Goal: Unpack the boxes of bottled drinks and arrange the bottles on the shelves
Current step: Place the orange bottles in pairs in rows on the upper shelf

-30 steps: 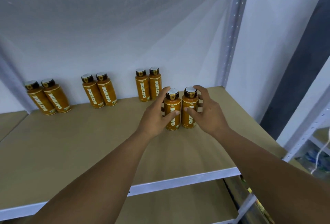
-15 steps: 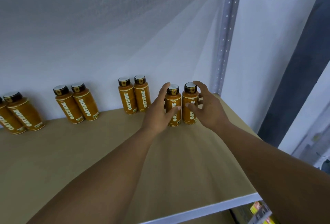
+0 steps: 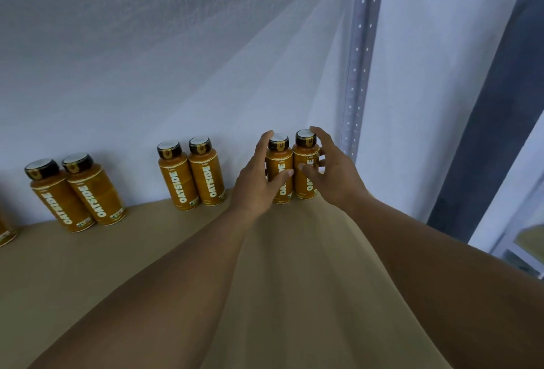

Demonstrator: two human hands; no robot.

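Two orange OATSIDE bottles with dark caps stand side by side at the back right of the tan shelf [image 3: 309, 265], against the white wall. My left hand [image 3: 256, 183] wraps the left bottle [image 3: 279, 162] and my right hand [image 3: 335, 174] wraps the right bottle [image 3: 306, 159]. A second pair of bottles [image 3: 191, 174] stands to their left along the wall, and a third pair [image 3: 79, 192] farther left. At the left edge the base of one more bottle [image 3: 4, 233] shows.
A perforated metal upright [image 3: 360, 59] rises at the shelf's right rear corner. Beyond it are a white side wall and a dark vertical strip [image 3: 485, 133]. Another shelving unit shows at the lower right [image 3: 524, 256].
Both hands have pushed the pair of bottles back across the shelf to the wall, in line with the other pairs. The view has shifted right and closer.
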